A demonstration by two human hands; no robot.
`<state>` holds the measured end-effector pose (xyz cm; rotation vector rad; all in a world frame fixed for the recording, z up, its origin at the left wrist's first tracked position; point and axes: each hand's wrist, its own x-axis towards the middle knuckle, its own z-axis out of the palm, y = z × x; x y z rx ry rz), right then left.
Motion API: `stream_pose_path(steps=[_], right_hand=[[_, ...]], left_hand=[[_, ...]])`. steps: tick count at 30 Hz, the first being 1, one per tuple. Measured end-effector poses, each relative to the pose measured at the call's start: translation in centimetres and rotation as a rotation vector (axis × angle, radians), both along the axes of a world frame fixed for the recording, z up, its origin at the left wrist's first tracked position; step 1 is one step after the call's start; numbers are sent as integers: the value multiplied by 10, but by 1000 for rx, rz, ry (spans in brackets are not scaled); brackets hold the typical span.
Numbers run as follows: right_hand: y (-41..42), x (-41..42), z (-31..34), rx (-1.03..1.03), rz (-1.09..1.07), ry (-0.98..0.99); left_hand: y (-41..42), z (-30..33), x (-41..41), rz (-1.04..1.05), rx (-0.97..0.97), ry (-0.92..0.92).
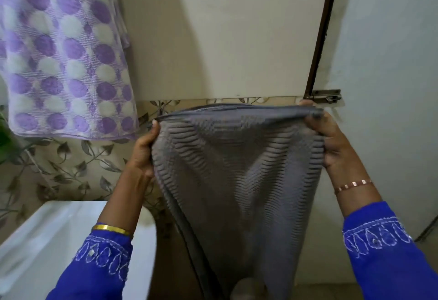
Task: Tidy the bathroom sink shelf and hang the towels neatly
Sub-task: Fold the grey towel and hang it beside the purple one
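Your left hand (144, 150) grips the left end of the grey towel's (237, 169) top edge, thumb over the fold; your right hand (331, 141) pinches the right end. Held item: grey towel, ribbed weave, stretched between both hands, hanging down in front of the wall. Far left: purple-and-white dotted towel (64, 58), hanging (its support is out of view). Lower left: white basin rim (47, 240). Behind: leaf-patterned tiles (71, 164). Right: door latch (326, 97), just above your right hand.
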<state>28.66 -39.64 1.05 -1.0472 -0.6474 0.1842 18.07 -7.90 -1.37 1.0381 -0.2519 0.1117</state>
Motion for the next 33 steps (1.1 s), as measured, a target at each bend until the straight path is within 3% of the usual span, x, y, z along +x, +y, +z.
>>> stream_pose_path(steps=[1,2,5,7,12,13,15,17,20,24,28,31,33], right_hand=[[-1,3,2,39,41,37],[1,7,4,10,-12,54],[14,19,6,-228,-330,23],[17,22,7,-235,-333,-8],[9,13,28,-37,56,-26],[11,17,30,-44,8,11],[22,27,34,-115,-239,126],[33,34,34,-145,-440,294],[48,32,32,-135,-520,346],[78,5,54,-199,-630,-10],[107,-30,90,-280,-619,-356],[110,-40,118,-274,-637,-487],[109,-42,136,-259,-621,-529]], left_hand=[[-3,7,-5,-59,-27,-72],[-6,12,-4,47,95,-57],[-14,11,11,345,464,194],[-7,8,20,360,366,222],[-16,20,-2,-114,-112,-71],[-16,25,2,-61,-118,0],[-24,44,9,400,236,200],[-24,49,25,674,440,386],[-31,50,28,879,460,321],[-64,65,21,699,362,117],[-95,99,19,709,554,-70],[-97,126,15,751,637,-206],[-96,139,11,644,654,-249]])
